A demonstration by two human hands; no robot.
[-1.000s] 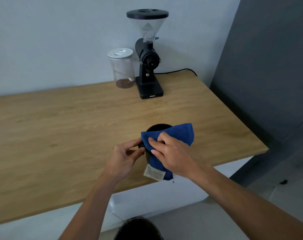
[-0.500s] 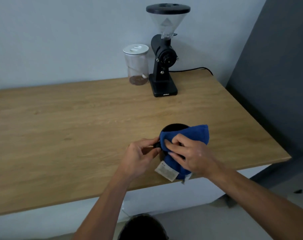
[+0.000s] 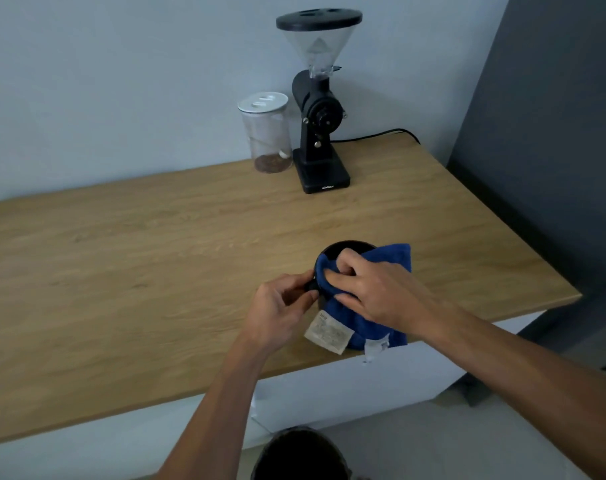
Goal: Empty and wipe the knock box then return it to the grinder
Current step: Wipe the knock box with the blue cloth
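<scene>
Wooden tabletop ran wide and mostly bare under the hands, with a pale wall behind and a dark panel to the right. Nearest the front edge, the left hand pinched a small dark handle on the side of the knock box, steadying it. The right hand was closed on the blue cloth, its fingers now pushed over the near rim and into the box, where half a second before they lay flatter on the outside of the cloth. That suggested the wiping had moved to the inside, so the emptying looked done and only the return was left. The box stood close to the front edge, with the cloth's white label hanging just past it; a hard rub toward the body could have slid it off. Beyond lay open wood all the way to the grinder at the back wall, its base platform free, with a lidded jar just beside it on the left.
</scene>
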